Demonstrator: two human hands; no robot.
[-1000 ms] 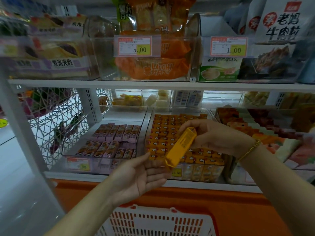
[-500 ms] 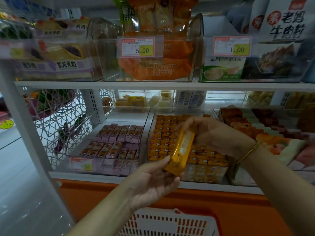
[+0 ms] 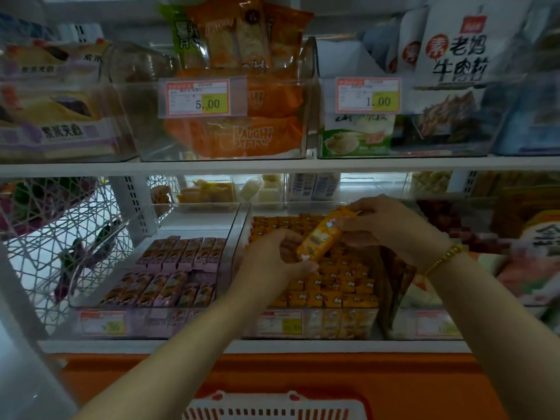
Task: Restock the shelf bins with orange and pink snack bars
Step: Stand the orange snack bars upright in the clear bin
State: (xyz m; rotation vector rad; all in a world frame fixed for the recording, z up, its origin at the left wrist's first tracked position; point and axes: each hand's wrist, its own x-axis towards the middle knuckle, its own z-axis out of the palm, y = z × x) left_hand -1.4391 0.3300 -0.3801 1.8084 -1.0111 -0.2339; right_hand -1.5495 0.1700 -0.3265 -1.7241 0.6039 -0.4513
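L grip (image 3: 274,260), R grip (image 3: 394,230) hold bar (image 3: 319,239) over bin (image 3: 241,228).

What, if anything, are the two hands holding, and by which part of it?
One orange snack bar, tilted above the bin of orange bars. The left hand grips its lower end; the right hand grips its upper end.

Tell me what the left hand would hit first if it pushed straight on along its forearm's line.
Probably the packed orange bars in the middle bin: the left hand, pinching the lower end of the held bar, points forward over them. Depth is unclear.
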